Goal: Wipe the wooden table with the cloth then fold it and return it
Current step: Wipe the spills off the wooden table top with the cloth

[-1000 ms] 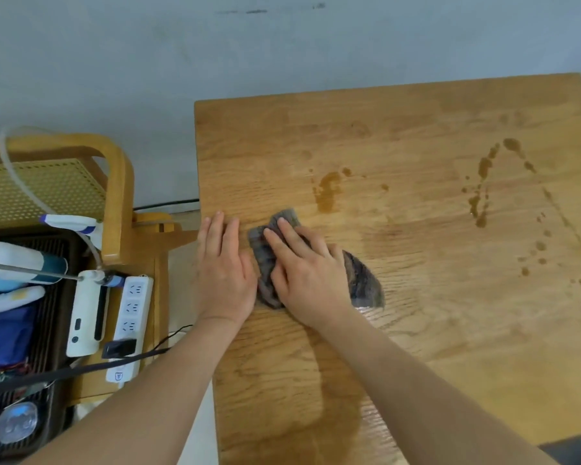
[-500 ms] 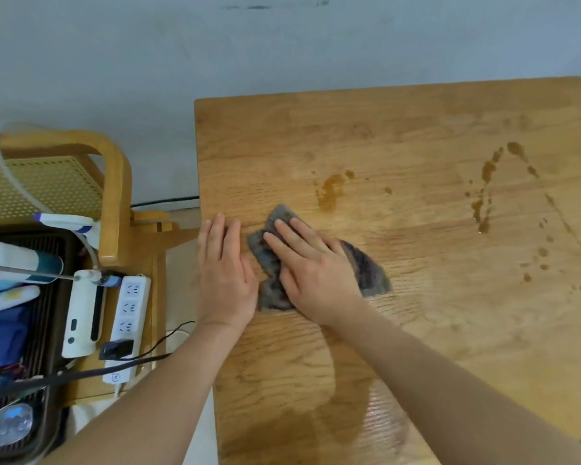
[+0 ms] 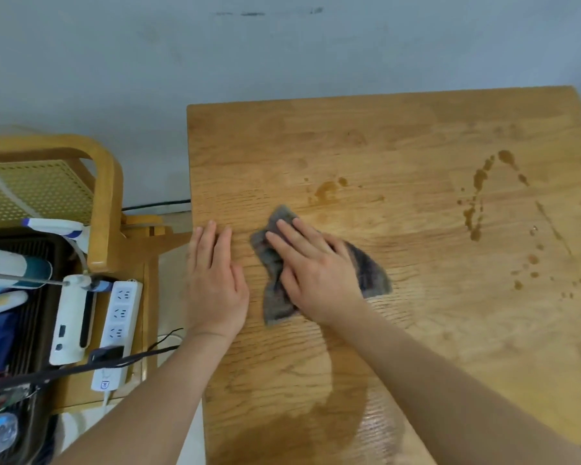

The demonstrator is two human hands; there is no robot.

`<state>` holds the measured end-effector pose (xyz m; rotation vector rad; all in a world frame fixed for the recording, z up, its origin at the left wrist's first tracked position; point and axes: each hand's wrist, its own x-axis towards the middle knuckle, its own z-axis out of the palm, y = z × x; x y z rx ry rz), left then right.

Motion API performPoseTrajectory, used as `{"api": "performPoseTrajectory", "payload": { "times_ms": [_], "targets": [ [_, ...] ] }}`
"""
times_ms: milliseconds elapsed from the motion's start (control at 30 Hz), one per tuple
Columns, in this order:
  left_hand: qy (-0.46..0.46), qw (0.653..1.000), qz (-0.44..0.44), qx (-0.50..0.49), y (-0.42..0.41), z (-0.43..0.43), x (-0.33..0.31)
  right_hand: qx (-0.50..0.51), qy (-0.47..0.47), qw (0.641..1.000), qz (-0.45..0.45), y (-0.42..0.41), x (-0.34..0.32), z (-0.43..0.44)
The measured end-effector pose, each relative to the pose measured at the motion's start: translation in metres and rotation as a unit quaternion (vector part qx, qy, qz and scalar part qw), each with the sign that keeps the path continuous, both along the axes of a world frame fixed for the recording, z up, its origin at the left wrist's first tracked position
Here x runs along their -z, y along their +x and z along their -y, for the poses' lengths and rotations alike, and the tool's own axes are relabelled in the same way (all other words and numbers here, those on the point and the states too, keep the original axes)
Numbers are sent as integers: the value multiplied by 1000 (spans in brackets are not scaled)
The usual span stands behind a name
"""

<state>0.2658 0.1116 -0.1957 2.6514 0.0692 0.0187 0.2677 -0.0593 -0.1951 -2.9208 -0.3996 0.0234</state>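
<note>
A dark grey cloth [image 3: 371, 275] lies crumpled on the wooden table [image 3: 416, 135] near its left edge. My right hand [image 3: 316, 273] presses flat on the cloth's middle, fingers pointing toward the far left; cloth shows on both sides of the hand. My left hand [image 3: 215, 280] rests flat and open on the table edge just left of the cloth, not touching it. A brown spill [image 3: 326, 191] sits just beyond the cloth's far tip. More brown drops and streaks [image 3: 477, 196] run down the right part of the table.
A wet sheen [image 3: 316, 424] covers the near part of the table. Left of the table stands a wooden chair [image 3: 104, 182] and a tray with a white power strip [image 3: 118, 330], cables, a white device and bottles. A grey wall lies behind.
My right hand has pushed the cloth a little away from me, toward the brown spill. My left hand has stayed in place.
</note>
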Motion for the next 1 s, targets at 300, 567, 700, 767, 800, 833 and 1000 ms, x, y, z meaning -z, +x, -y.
{"api": "performPoseTrajectory", "payload": {
  "times_ms": [300, 567, 700, 767, 800, 833, 1000],
  "targets": [
    [4, 1000, 22, 5, 0, 1, 3, 111, 5, 993, -27, 25, 0, -40],
    [7, 1000, -3, -5, 2, 1, 0, 179, -17, 983, -41, 33, -7, 75],
    [21, 1000, -11, -9, 1, 2, 0, 209, -6, 977, -42, 81, -1, 23],
    [21, 1000, -1, -8, 1, 1, 1, 112, -6, 993, -28, 75, 0, -20],
    [18, 1000, 4, -7, 0, 1, 1, 64, -4, 998, -28, 63, -1, -33],
    [13, 1000, 7, -4, -1, 0, 1, 24, -2, 999, -36, 45, -2, -38],
    [-10, 1000, -2, -7, 0, -2, -1, -58, -13, 997, -52, -10, -7, 38]
  ]
}}
